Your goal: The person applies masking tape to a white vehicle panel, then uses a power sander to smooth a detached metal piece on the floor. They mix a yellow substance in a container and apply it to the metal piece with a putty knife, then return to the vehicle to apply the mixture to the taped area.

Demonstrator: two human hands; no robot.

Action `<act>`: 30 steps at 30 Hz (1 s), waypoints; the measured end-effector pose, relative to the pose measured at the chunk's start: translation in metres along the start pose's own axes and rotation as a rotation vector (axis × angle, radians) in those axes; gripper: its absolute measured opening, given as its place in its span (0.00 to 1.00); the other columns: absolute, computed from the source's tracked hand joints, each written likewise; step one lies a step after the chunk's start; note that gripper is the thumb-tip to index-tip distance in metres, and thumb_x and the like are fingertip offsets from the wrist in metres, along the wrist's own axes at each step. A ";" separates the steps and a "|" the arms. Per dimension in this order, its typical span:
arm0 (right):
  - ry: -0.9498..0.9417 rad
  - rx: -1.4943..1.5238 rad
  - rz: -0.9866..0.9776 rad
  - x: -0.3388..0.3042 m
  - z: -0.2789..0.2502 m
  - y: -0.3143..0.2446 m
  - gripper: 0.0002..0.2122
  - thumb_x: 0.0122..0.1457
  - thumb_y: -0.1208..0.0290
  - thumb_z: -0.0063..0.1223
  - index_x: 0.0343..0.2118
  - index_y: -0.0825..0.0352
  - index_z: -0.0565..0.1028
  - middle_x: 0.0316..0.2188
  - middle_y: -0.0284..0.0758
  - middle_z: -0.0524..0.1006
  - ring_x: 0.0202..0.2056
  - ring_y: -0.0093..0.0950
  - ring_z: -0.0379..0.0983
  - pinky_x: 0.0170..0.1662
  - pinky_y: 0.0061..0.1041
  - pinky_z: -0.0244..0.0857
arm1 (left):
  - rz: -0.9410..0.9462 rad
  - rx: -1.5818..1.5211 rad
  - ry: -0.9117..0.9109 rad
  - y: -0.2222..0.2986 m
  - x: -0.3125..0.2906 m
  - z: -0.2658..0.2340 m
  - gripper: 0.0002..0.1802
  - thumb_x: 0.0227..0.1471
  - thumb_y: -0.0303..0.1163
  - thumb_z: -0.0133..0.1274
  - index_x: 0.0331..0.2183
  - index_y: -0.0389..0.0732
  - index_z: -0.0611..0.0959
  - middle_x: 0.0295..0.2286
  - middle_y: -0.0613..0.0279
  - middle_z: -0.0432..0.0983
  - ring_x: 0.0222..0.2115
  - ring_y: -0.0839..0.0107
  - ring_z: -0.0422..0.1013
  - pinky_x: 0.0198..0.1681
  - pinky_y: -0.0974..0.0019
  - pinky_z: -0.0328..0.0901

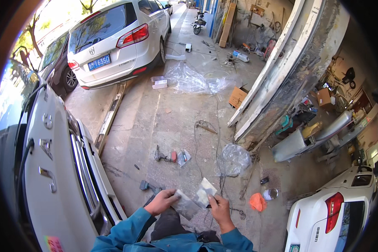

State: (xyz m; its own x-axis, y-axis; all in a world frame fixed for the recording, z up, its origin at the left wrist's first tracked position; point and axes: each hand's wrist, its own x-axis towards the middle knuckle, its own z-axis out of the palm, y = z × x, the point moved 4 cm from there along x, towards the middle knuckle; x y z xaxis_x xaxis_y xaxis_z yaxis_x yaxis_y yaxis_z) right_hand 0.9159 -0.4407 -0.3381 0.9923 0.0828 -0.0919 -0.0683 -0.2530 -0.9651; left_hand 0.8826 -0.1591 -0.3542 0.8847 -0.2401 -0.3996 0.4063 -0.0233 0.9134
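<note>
My left hand (160, 201) pinches the upper corner of a flat, greyish, see-through packet (186, 206) that hangs in front of my knees. Between the thumb and fingers of my right hand (220, 211) is a small, flat, whitish packet (205, 192) with a pale yellowish patch, tilted upward. The two flat pieces lie close together, and I cannot tell whether they touch. What either one contains is too small to make out. Just beyond my left hand, a cordless power tool (145, 185) rests on the ground, partly hidden by my arm.
A cordless drill (160, 154) and a small plastic bag (183, 157) lie ahead. Cable (217, 147) winds over the floor beside crumpled plastic film (235, 160). An orange cloth (258, 202) and a tin (270, 194) sit right. A white truck front (50, 168) borders the left.
</note>
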 end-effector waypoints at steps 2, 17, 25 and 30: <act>-0.127 0.017 -0.073 0.050 0.036 -0.051 0.12 0.70 0.72 0.66 0.31 0.73 0.78 0.21 0.38 0.74 0.26 0.22 0.67 0.31 0.32 0.63 | 0.097 -0.091 -0.071 0.016 0.038 -0.030 0.15 0.72 0.35 0.61 0.52 0.34 0.86 0.39 0.72 0.82 0.37 0.82 0.73 0.41 0.70 0.70; -0.189 0.310 0.101 0.427 0.064 -0.049 0.09 0.74 0.69 0.59 0.47 0.70 0.83 0.37 0.37 0.85 0.40 0.21 0.79 0.43 0.29 0.74 | 0.277 -0.238 0.572 0.189 0.302 -0.275 0.11 0.70 0.23 0.55 0.52 0.33 0.83 0.41 0.64 0.85 0.42 0.76 0.81 0.42 0.67 0.77; -0.297 -0.177 -0.296 0.658 0.112 -0.118 0.15 0.66 0.61 0.69 0.46 0.69 0.81 0.37 0.55 0.84 0.42 0.58 0.82 0.42 0.50 0.75 | 0.137 -0.267 0.355 0.251 0.493 -0.247 0.30 0.68 0.16 0.52 0.69 0.32 0.70 0.48 0.51 0.85 0.49 0.65 0.82 0.54 0.61 0.77; -0.027 -0.384 -0.205 0.817 0.066 -0.083 0.14 0.66 0.64 0.68 0.48 0.70 0.83 0.39 0.52 0.85 0.40 0.51 0.84 0.41 0.47 0.75 | 0.340 -0.369 0.510 0.360 0.590 -0.328 0.17 0.70 0.23 0.55 0.58 0.34 0.80 0.44 0.57 0.86 0.42 0.69 0.82 0.48 0.61 0.77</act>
State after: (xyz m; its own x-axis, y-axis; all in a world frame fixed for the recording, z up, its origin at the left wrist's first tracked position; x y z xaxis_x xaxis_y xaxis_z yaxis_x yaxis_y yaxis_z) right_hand 1.7251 -0.2880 -0.3492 0.9779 0.1929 0.0807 0.1784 -0.5682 -0.8033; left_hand 1.6258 0.0095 -0.2859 0.9362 0.3099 -0.1658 0.0601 0.3237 0.9443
